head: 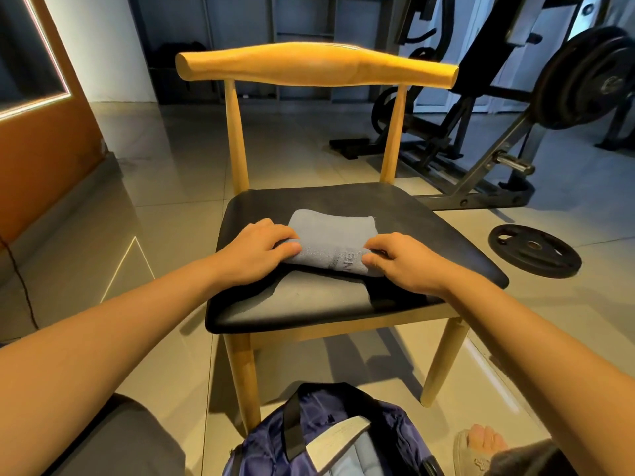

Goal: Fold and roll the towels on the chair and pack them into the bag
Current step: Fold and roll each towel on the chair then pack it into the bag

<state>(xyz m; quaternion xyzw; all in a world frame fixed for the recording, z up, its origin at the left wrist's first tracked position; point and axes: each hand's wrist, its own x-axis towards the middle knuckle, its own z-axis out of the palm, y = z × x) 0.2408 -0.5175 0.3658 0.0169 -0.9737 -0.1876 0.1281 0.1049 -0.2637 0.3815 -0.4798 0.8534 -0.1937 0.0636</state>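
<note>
Towel (331, 233): grey-blue, folded, lying on the black seat of the chair (429, 221), its near edge partly rolled. Left hand (256, 250) and right hand (400, 261) each curl fingers round one end of the roll. Bag (326, 438): blue, open, on the floor before the chair.

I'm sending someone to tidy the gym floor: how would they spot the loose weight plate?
Find the wooden chair with the black seat in the middle. On the tiled floor to its right in the picture, before the weight machine, lies a black weight plate. Unlike the plates mounted upright on the machine, it lies flat and alone.
</note>
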